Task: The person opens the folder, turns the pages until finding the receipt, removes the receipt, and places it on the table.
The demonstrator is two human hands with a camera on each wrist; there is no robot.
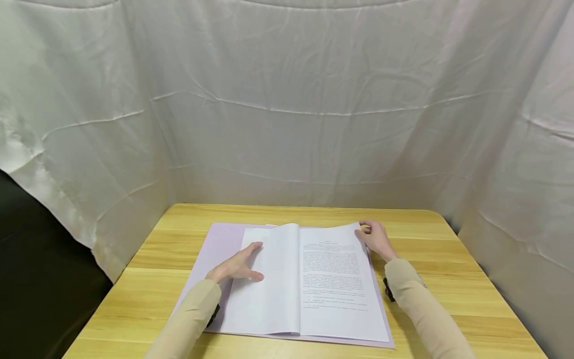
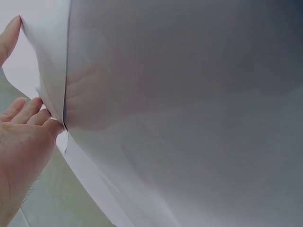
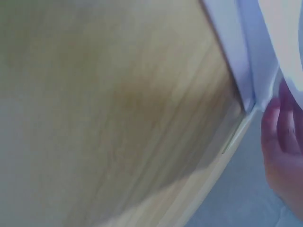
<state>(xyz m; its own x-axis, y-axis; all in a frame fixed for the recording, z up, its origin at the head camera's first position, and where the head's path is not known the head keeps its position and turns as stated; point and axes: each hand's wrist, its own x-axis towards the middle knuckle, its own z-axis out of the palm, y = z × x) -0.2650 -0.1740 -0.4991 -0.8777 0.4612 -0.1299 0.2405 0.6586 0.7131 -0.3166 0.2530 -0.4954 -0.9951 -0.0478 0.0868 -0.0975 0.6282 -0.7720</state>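
Observation:
A lilac folder (image 1: 226, 237) lies open on the table with white sheets spread across it. Its right-hand page (image 1: 334, 284) carries printed text, while the turned sheet (image 1: 280, 289) on the left shows a blank side and bulges near the fold. My left hand (image 1: 236, 266) rests on that turned sheet, thumb and fingers spread apart. In the left wrist view, the sheet (image 2: 189, 142) hides much of the scene beside the left hand (image 2: 23, 151). At the top right corner, my right hand (image 1: 376, 239) pinches the printed page, whose corner is lifted; the right wrist view shows curled fingers (image 3: 272, 125) beside it.
The wooden table (image 1: 448, 279) extends around the folder. Grey-white cloth (image 1: 314, 139) hangs behind and at both sides. A dark area (image 1: 40, 279) is at the far left.

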